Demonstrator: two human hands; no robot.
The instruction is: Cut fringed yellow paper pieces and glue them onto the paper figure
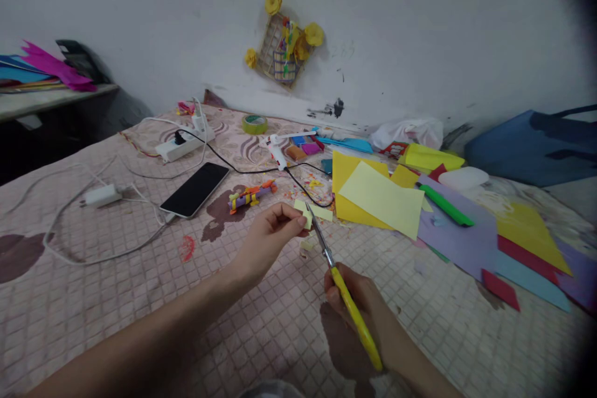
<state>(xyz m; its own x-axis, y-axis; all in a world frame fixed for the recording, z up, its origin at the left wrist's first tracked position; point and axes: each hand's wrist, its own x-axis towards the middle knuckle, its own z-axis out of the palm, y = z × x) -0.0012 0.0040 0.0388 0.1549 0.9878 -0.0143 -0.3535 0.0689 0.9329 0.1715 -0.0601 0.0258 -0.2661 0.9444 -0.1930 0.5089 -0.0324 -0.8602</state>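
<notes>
Between thumb and fingers, my left hand (276, 230) pinches a small pale yellow piece of paper (306, 219). My right hand (361, 298) is closed around the yellow handle of a pair of scissors (347, 298). The blades point up and away from me, with their tips right at the edge of the paper piece; I cannot tell whether they touch it. Just behind lies a pale yellow paper strip (323, 214), and small paper scraps (306, 245) rest on the cloth below. Left of my left hand is a small purple, orange and yellow paper craft (252, 195).
A smartphone (194, 190) on a charging cable lies left, near a white power strip (185, 143). Behind are a white glue gun (276, 150) and a roll of tape (254, 124). Yellow sheets (361, 211), a green marker (446, 204) and lilac paper (466, 239) spread across the right.
</notes>
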